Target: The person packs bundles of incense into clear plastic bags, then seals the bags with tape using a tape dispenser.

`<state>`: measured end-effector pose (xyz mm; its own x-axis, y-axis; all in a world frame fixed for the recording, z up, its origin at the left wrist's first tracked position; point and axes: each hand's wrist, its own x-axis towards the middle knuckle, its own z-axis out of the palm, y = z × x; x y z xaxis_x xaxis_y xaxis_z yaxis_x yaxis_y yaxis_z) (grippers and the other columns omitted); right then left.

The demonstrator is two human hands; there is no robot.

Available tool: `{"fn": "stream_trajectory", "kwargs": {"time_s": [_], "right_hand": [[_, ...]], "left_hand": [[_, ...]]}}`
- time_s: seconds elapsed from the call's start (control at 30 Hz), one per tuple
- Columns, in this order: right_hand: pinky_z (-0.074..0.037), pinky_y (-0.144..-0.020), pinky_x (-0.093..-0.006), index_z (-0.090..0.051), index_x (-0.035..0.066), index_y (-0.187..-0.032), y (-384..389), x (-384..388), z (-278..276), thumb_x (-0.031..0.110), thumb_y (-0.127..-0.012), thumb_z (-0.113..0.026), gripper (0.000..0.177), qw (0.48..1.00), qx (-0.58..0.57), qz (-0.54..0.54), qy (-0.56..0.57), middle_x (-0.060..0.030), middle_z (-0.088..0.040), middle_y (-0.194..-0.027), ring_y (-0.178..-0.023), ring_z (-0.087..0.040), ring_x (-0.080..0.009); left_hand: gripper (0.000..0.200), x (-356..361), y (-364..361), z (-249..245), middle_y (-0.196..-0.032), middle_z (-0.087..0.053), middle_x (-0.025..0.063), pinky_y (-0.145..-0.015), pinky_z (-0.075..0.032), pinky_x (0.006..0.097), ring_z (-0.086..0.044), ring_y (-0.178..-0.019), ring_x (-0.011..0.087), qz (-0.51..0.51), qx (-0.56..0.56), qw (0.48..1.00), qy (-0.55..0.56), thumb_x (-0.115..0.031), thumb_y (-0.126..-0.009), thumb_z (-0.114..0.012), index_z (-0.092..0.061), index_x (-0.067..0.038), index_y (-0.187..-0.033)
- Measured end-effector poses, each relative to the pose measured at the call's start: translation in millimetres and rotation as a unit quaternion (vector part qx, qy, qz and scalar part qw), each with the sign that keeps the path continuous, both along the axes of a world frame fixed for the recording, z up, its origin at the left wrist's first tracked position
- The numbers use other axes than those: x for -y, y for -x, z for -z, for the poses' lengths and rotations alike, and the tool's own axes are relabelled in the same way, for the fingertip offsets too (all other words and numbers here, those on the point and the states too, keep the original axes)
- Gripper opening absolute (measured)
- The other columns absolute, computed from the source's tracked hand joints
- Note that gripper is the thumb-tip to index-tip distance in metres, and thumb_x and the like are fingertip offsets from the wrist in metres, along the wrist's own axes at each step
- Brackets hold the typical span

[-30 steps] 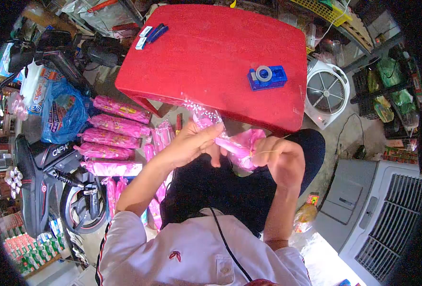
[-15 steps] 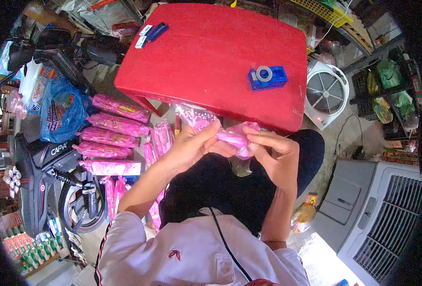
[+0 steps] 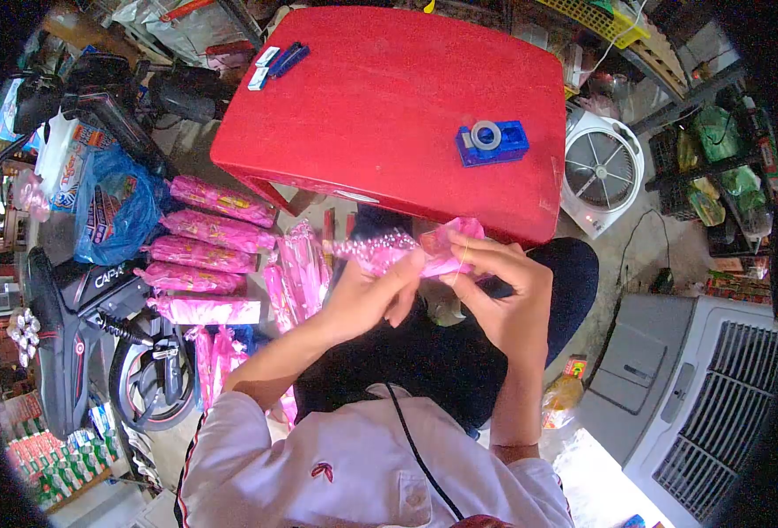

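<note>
A pink plastic bag with a white-dotted clear end is held in front of my lap, just off the table's near edge. My left hand is closed around its body, thumb on top. At the bag's gathered right end, my right hand pinches with thumb and index finger. A thin yellow strand, like a rubber band, shows by those right fingertips. What the bag contains is hidden. To the left lie several similar pink packages, side by side, with more pink bags close to my left forearm.
Ahead stands a red table with a blue tape dispenser and a dark blue stapler beside small boxes. A round fan and a grey air cooler are at right. A motorbike stands left.
The right hand has drawn slightly back from the left, and the bag's right end has opened out upward. The yellow strand now shows at the right fingers. The dotted end has dropped lower.
</note>
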<state>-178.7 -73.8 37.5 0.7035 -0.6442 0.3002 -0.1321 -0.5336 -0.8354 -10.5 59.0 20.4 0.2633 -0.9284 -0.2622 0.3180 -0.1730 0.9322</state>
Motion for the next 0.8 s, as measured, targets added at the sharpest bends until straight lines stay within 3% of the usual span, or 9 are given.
{"fn": "stream_trajectory", "kwargs": {"time_s": [0.13,0.27,0.37,0.43,0.53,0.63,0.7,0.77,0.8], "right_hand": [[-0.056,-0.085,-0.0352,-0.079,0.004,-0.106,3.0,8.2,0.6,0.008,-0.075,-0.088,0.032,0.999,-0.005,-0.040,0.014,-0.0102,-0.079,-0.116,-0.097,-0.076,-0.0237],[-0.054,-0.085,-0.0359,-0.076,0.004,-0.103,7.5,12.3,-5.2,0.010,-0.076,-0.088,0.030,0.996,-0.004,-0.081,-0.037,-0.0092,-0.079,-0.113,-0.090,-0.075,-0.0247],[-0.053,-0.080,-0.0344,-0.072,0.000,-0.096,12.7,19.9,-8.5,0.007,-0.075,-0.085,0.025,0.988,-0.081,-0.104,-0.083,-0.0128,-0.078,-0.105,-0.083,-0.071,-0.0239],[-0.052,-0.076,-0.0369,-0.070,0.001,-0.097,12.1,27.0,-7.7,0.008,-0.078,-0.083,0.024,0.988,-0.070,-0.138,0.026,-0.0136,-0.075,-0.098,-0.078,-0.069,-0.0276],[-0.051,-0.072,-0.0401,-0.068,0.002,-0.097,9.7,33.5,-8.2,0.009,-0.081,-0.080,0.021,0.976,-0.053,-0.160,0.141,-0.0140,-0.071,-0.091,-0.075,-0.066,-0.0318],[-0.051,-0.076,-0.0435,-0.065,0.005,-0.096,12.2,41.0,-12.2,0.015,-0.086,-0.077,0.018,0.964,-0.096,-0.160,0.187,-0.0128,-0.068,-0.092,-0.082,-0.066,-0.0328],[-0.051,-0.079,-0.0446,-0.064,0.006,-0.095,15.1,44.3,-12.3,0.017,-0.087,-0.075,0.018,0.961,-0.123,-0.161,0.190,-0.0121,-0.067,-0.093,-0.086,-0.067,-0.0327],[-0.050,-0.079,-0.0443,-0.064,0.006,-0.094,15.7,44.6,-10.9,0.017,-0.087,-0.075,0.017,0.961,-0.126,-0.167,0.181,-0.0118,-0.068,-0.093,-0.086,-0.067,-0.0327],[-0.050,-0.079,-0.0440,-0.064,0.006,-0.094,15.3,44.2,-9.5,0.017,-0.087,-0.075,0.017,0.961,-0.120,-0.173,0.177,-0.0117,-0.068,-0.092,-0.086,-0.067,-0.0326]], "left_hand": [[0.041,-0.3,3.0,6.2,-0.058,-0.059,0.0041,-0.049,-0.044,0.0333,-0.058,-0.050,0.0139,0.041,0.244,0.961,0.124,-0.019,-0.108,-0.058,-0.060,-0.005,-0.070],[0.038,0.9,1.5,15.0,-0.059,-0.060,0.0053,-0.050,-0.045,0.0342,-0.059,-0.050,0.0179,0.057,0.257,0.949,0.176,-0.017,-0.107,-0.059,-0.062,-0.004,-0.071],[0.035,3.6,1.4,15.8,-0.060,-0.061,0.0061,-0.050,-0.046,0.0348,-0.061,-0.051,0.0195,0.061,0.278,0.940,0.190,-0.015,-0.105,-0.061,-0.063,-0.003,-0.072],[0.033,8.0,0.0,13.0,-0.061,-0.063,0.0069,-0.051,-0.047,0.0352,-0.061,-0.051,0.0201,0.064,0.301,0.930,0.203,-0.014,-0.104,-0.064,-0.064,-0.003,-0.073],[0.028,14.1,2.9,3.9,-0.060,-0.062,0.0076,-0.051,-0.047,0.0345,-0.061,-0.050,0.0183,-0.016,0.422,0.886,0.191,-0.015,-0.099,-0.070,-0.067,-0.003,-0.074],[0.018,2.6,-19.3,7.4,-0.072,-0.068,0.0109,-0.061,-0.051,0.0350,-0.066,-0.062,0.0185,-0.057,0.395,0.908,0.125,-0.017,-0.094,-0.076,-0.071,-0.004,-0.082],[0.015,11.5,-17.8,1.1,-0.096,-0.072,0.0146,-0.078,-0.054,0.0363,-0.069,-0.088,0.0200,-0.247,0.285,0.904,0.203,-0.017,-0.088,-0.080,-0.073,-0.005,-0.093],[0.023,27.9,-15.2,-35.2,-0.116,-0.070,0.0142,-0.092,-0.053,0.0417,-0.067,-0.107,0.0289,-0.203,0.483,0.808,0.269,-0.020,-0.085,-0.083,-0.073,-0.006,-0.099],[0.024,27.7,-20.0,-46.5,-0.118,-0.071,0.0139,-0.092,-0.053,0.0437,-0.067,-0.108,0.0311,-0.096,0.602,0.742,0.280,-0.023,-0.085,-0.084,-0.073,-0.006,-0.099]]}}
